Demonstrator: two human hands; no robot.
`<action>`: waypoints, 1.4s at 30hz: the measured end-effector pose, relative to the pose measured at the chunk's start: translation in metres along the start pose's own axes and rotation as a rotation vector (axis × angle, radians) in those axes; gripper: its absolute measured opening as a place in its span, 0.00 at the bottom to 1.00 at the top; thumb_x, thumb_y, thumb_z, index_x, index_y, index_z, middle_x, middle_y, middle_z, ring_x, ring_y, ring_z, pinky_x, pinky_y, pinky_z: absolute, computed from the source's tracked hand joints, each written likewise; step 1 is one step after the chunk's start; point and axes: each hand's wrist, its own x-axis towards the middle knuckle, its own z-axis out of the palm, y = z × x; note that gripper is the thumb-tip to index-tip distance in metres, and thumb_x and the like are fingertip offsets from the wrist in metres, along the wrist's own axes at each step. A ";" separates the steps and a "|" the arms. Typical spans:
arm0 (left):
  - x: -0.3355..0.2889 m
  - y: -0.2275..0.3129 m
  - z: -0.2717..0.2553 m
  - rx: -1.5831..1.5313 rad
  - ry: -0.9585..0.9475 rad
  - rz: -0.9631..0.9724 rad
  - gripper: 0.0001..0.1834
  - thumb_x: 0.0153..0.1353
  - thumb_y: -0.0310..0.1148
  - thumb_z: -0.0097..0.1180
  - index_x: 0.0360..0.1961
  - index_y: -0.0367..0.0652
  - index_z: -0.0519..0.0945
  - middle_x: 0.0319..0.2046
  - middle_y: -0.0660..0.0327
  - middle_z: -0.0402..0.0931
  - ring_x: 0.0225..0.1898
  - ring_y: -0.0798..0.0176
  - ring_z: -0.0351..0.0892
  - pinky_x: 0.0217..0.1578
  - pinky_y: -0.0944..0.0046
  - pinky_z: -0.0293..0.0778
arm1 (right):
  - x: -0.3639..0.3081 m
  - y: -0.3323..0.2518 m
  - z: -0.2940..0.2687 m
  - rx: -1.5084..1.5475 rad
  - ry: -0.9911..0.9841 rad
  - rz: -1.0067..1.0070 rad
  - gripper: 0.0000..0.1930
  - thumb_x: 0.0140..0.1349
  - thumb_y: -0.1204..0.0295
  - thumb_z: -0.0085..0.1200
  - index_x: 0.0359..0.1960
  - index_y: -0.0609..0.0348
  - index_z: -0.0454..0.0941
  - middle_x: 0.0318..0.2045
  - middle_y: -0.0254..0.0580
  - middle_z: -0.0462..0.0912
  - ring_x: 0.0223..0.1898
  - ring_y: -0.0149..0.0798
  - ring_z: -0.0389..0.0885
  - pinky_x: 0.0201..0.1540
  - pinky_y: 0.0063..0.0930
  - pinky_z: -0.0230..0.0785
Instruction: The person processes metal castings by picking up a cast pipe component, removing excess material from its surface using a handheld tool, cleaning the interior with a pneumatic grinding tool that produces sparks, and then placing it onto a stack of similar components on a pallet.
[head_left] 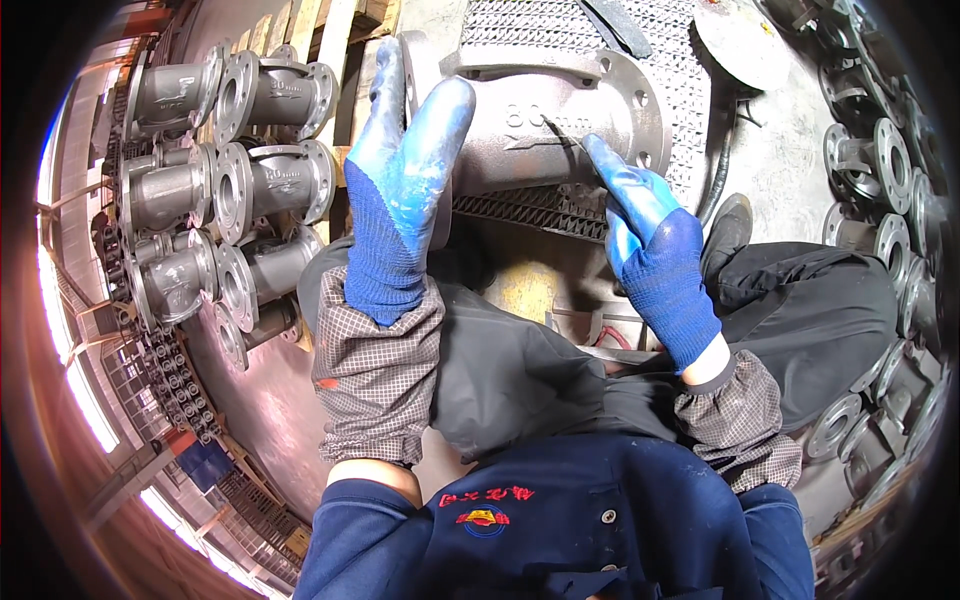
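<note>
A grey cast-metal valve body [500, 140] with a round flange at each end lies on its side before me, raised lettering and an arrow on its barrel. My left hand [400, 190], in a blue coated glove, is closed around its left flange, fingers on the outer side and thumb on the inner. My right hand [645, 215], gloved alike, has its fingertips pressed together at the lower right of the barrel. A thin dark streak runs from those fingertips across the raised markings; whether it is a slim tool or a shadow I cannot tell.
Beneath the valve body is a metal mesh platform [535, 25] with a dark flat bar [615, 25] on it. A pale round disc [742, 45] stands to its right, near a black hose [718, 165]. Similar castings [275, 185] are stacked on the left; more castings [865, 165] line the right.
</note>
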 end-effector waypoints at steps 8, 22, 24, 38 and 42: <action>0.000 0.003 0.002 -0.072 0.058 0.025 0.22 0.58 0.21 0.59 0.54 0.46 0.75 0.56 0.33 0.68 0.53 0.39 0.75 0.52 0.55 0.73 | 0.001 -0.017 -0.001 -0.342 -0.151 0.092 0.34 0.54 0.81 0.49 0.64 0.41 0.67 0.44 0.49 0.80 0.40 0.52 0.80 0.39 0.37 0.74; -0.001 0.004 0.001 -0.104 0.052 -0.003 0.19 0.58 0.24 0.60 0.52 0.43 0.76 0.56 0.32 0.68 0.55 0.38 0.74 0.54 0.53 0.71 | 0.003 -0.024 -0.010 -0.195 -0.137 0.157 0.30 0.54 0.81 0.50 0.61 0.44 0.72 0.42 0.50 0.80 0.39 0.52 0.80 0.41 0.36 0.74; 0.001 0.009 0.001 -0.138 0.053 -0.058 0.19 0.58 0.24 0.60 0.52 0.44 0.76 0.56 0.32 0.68 0.54 0.36 0.74 0.53 0.53 0.72 | 0.004 -0.024 -0.010 -0.186 -0.143 0.146 0.30 0.54 0.82 0.49 0.61 0.46 0.72 0.41 0.50 0.80 0.39 0.52 0.80 0.42 0.37 0.73; 0.001 0.001 0.001 -0.043 0.036 0.020 0.20 0.59 0.25 0.59 0.54 0.46 0.75 0.57 0.32 0.66 0.56 0.34 0.72 0.55 0.51 0.71 | 0.001 -0.021 -0.013 -0.180 -0.114 0.137 0.29 0.56 0.81 0.49 0.61 0.46 0.72 0.41 0.50 0.81 0.42 0.52 0.79 0.43 0.38 0.73; 0.001 0.003 0.001 -0.078 0.042 -0.007 0.20 0.59 0.26 0.60 0.54 0.47 0.76 0.58 0.33 0.66 0.55 0.35 0.72 0.54 0.53 0.71 | 0.001 -0.023 -0.012 -0.194 -0.109 0.113 0.30 0.54 0.82 0.48 0.61 0.46 0.72 0.41 0.50 0.81 0.42 0.52 0.79 0.44 0.38 0.73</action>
